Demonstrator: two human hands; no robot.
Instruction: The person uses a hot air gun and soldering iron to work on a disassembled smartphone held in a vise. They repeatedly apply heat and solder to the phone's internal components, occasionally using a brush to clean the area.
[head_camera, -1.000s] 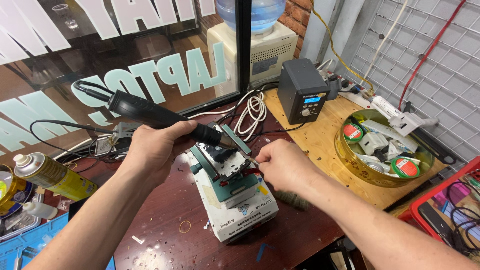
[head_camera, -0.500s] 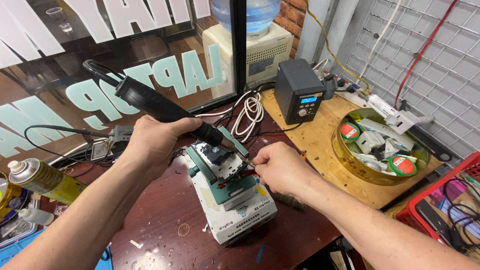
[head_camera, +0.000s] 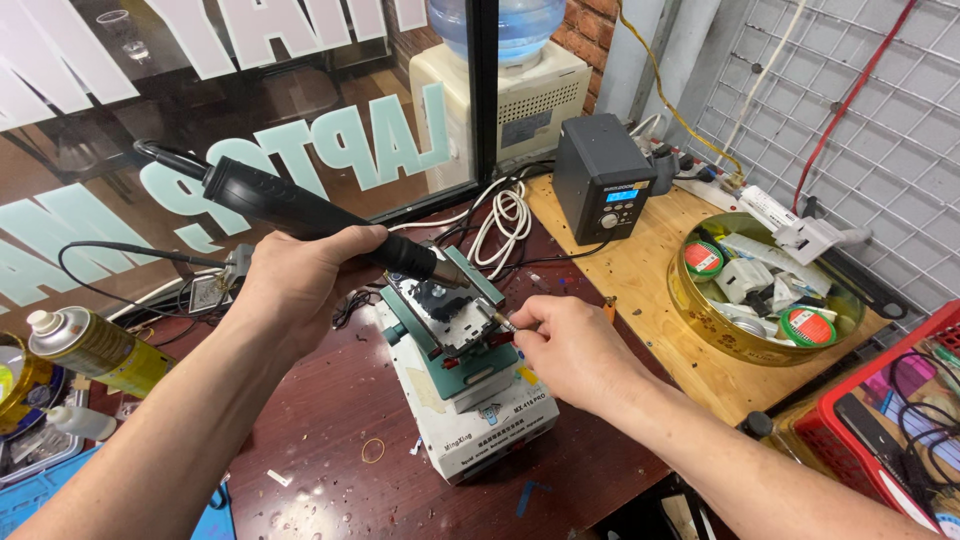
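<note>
The left hand (head_camera: 300, 285) is wrapped around the black handle of a hot-air tool (head_camera: 300, 215), gripping it near the front so the metal nozzle slants down toward the circuit board (head_camera: 440, 305). The tool is long, dark and ribbed, thicker at the back, with a black cord trailing off its rear end. The right hand (head_camera: 575, 350) pinches a pair of thin tweezers (head_camera: 500, 322) between thumb and fingers, their tips resting at the board's right edge, just below the nozzle.

The board is small and pale with dark parts on it, clamped flat in a green holder (head_camera: 445, 360) that sits on top of a white box (head_camera: 480, 425). The box stands on the dark reddish surface (head_camera: 330, 400), near its front edge, between the two forearms.

Behind the holder lie coiled white cables (head_camera: 505, 215), and to the right a black station with a small lit screen (head_camera: 603, 177) stands on a wooden board (head_camera: 650, 290). A round gold tin (head_camera: 720, 335) full of small tubs and packets sits beside it. At the far left lies a yellow spray can (head_camera: 90, 350), tilted on its side.
</note>
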